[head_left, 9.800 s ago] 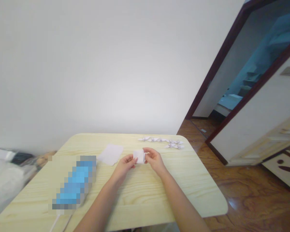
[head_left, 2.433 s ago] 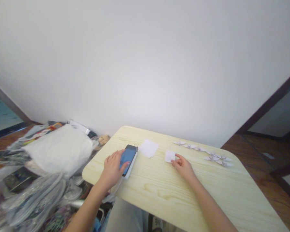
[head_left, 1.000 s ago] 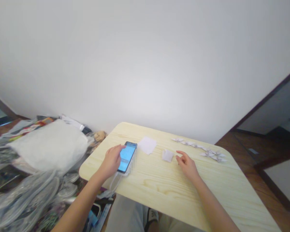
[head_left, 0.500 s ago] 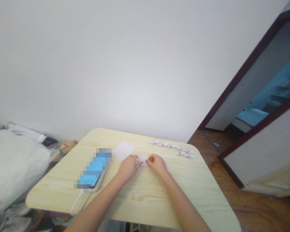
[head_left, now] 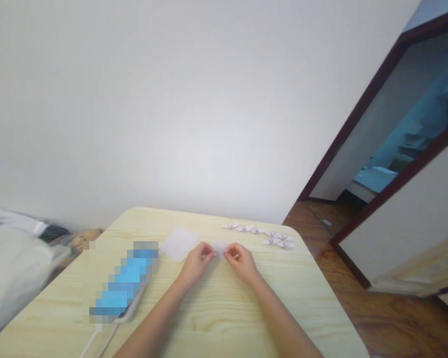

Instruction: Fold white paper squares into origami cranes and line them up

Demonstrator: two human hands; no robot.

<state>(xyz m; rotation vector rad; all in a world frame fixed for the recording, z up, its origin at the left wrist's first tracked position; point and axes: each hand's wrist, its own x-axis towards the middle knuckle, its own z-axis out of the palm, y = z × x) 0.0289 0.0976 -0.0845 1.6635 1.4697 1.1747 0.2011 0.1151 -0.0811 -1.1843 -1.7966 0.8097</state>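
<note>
**Both hands pinching a small folded paper at mid-counter**

The left hand (head_left: 196, 259) and the right hand (head_left: 242, 258) are meeting over the middle of the pale wooden counter (head_left: 216, 318). Each is closing thumb and fingertips narrowly on one side of a small folded paper (head_left: 220, 247). The paper is sitting between the two sets of fingertips. Whether it is resting on the surface or hanging just above it, I cannot tell. Gripping it from opposite sides is probably keeping it taut and square, so that a fine crease can be controlled.

At ten o'clock from the left hand, just beside it, a stack of white paper squares (head_left: 178, 243) is lying flat, seemingly kept within easy reach as a supply. Farther out at eight o'clock, a phone (head_left: 125, 281) is lying face up with its screen glowing, and a white cable (head_left: 97, 338) is trailing toward the near edge. Its long side is pointing toward the person, likely so that it can be read while both hands are busy.

At two o'clock from the right hand, a row of folded paper cranes (head_left: 259, 232) is lining the far edge. They are sitting apart from the working spot, probably so that they are not crushed. A plush toy (head_left: 84, 239) is peeking up beyond the counter at nine o'clock.
</note>
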